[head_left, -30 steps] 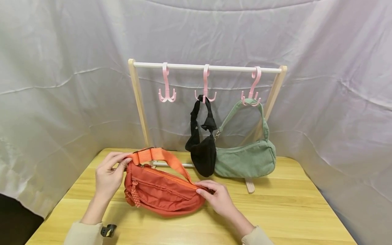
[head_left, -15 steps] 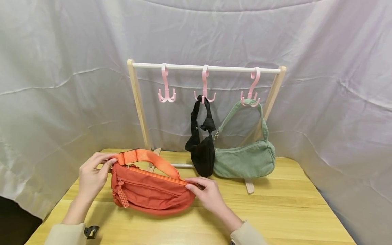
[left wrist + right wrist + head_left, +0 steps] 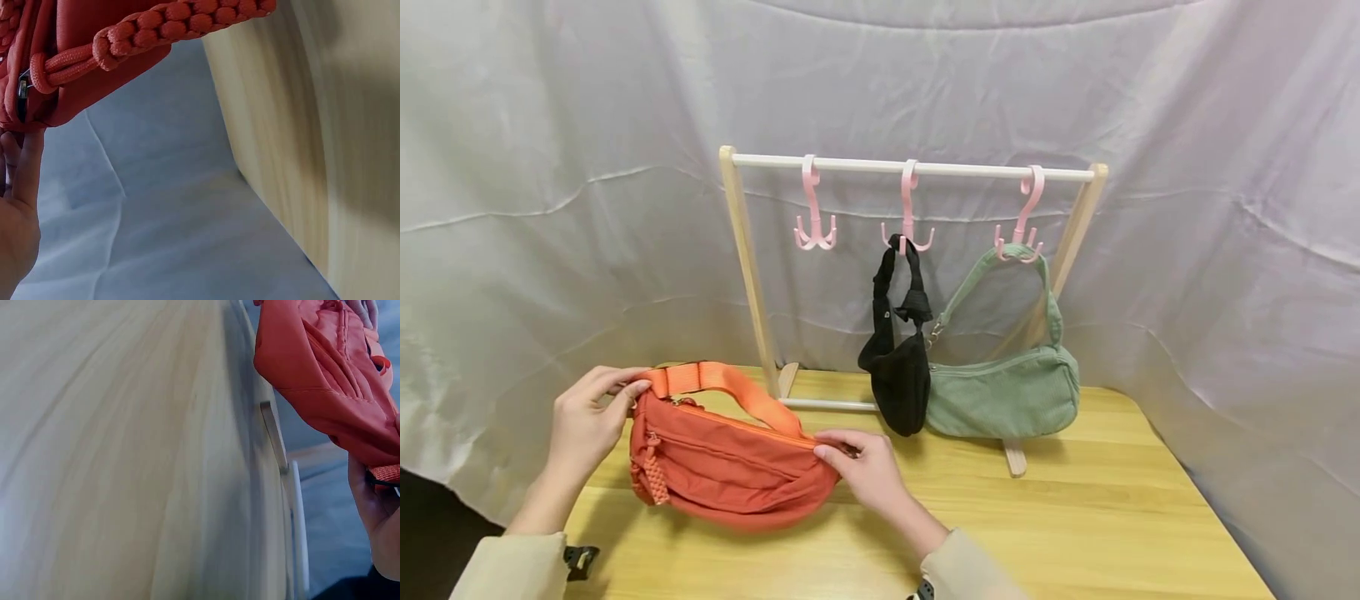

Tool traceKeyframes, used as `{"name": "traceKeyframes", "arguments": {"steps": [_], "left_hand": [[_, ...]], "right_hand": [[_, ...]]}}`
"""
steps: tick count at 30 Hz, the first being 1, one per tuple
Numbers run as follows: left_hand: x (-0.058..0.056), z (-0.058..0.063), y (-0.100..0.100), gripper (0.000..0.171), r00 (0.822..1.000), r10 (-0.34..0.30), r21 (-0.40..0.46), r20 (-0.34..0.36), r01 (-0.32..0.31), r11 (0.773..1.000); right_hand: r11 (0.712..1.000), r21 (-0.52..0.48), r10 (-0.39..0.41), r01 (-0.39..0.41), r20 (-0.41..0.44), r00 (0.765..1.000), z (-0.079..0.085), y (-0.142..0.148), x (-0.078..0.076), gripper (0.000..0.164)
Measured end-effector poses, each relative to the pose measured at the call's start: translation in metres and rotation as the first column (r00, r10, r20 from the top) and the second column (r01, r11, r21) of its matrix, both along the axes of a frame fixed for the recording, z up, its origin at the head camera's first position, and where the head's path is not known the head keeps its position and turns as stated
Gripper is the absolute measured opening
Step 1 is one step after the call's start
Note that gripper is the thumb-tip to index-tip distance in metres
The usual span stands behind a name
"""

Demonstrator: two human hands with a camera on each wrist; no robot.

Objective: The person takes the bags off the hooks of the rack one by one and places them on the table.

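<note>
A red waist bag (image 3: 730, 475) with an orange strap (image 3: 741, 392) is held up by both hands at the left of the table in the head view. My left hand (image 3: 583, 421) pinches its upper left corner, where the strap joins. At the right end, my right hand (image 3: 865, 471) pinches the other corner between thumb and fingers. The strap arches loosely over the zipped top. A braided red zipper pull (image 3: 187, 25) dangles from the bag's left part in the left wrist view. Seen from the right wrist, the bag's underside (image 3: 306, 394) is raised over the table.
Behind the bag stands a wooden rack with a white rail (image 3: 857, 162) and three pink hooks. The left hook (image 3: 815, 229) carries nothing. A black bag (image 3: 901, 383) hangs from the middle hook and a green corduroy bag (image 3: 1003, 396) from the right one. Grey cloth (image 3: 587, 250) surrounds the table.
Both hands have carried the red waist bag to the left across the table, still holding its two ends. The rack and the hanging bags stay in place.
</note>
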State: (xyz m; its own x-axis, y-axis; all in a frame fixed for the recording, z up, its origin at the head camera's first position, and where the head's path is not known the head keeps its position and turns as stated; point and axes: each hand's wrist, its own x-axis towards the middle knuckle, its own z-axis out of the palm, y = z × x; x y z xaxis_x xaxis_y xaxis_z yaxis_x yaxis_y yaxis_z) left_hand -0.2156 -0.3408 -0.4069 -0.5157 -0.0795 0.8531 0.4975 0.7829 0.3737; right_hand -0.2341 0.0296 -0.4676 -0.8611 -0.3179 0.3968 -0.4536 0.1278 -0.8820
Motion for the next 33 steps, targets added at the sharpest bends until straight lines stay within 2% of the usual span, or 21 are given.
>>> {"name": "traceKeyframes", "arguments": {"steps": [4, 9, 14, 20, 25, 33], "left_hand": [[-0.003, -0.004, -0.014, 0.027, 0.999, 0.032, -0.031, 0.027, -0.031, 0.999], [-0.007, -0.008, -0.035, 0.023, 0.994, 0.082, -0.070, 0.069, -0.077, 0.995], [-0.012, -0.013, -0.052, 0.017, 0.979, 0.136, -0.072, 0.150, -0.126, 0.989], [-0.017, -0.022, -0.062, 0.012, 0.950, 0.175, -0.077, 0.257, -0.161, 0.984], [-0.020, -0.029, -0.070, 0.012, 0.920, 0.208, -0.109, 0.331, -0.181, 0.977], [-0.022, -0.043, -0.078, 0.016, 0.866, 0.200, -0.159, 0.459, -0.142, 0.977]], "right_hand": [[1.000, -0.017, 0.008, -0.006, 0.085, 0.996, -0.006, -0.015, -0.001, 0.020], [1.000, 0.007, 0.022, -0.023, 0.092, 0.996, -0.013, -0.037, -0.006, 0.021], [0.998, 0.050, 0.042, -0.047, 0.095, 0.995, -0.016, -0.056, -0.012, 0.020], [0.993, 0.105, 0.048, -0.058, 0.101, 0.994, -0.019, -0.067, -0.016, 0.022], [0.983, 0.178, 0.041, -0.053, 0.068, 0.997, -0.023, -0.073, -0.020, 0.023], [0.961, 0.269, 0.050, -0.064, 0.061, 0.997, -0.030, -0.080, -0.024, 0.021]]}}
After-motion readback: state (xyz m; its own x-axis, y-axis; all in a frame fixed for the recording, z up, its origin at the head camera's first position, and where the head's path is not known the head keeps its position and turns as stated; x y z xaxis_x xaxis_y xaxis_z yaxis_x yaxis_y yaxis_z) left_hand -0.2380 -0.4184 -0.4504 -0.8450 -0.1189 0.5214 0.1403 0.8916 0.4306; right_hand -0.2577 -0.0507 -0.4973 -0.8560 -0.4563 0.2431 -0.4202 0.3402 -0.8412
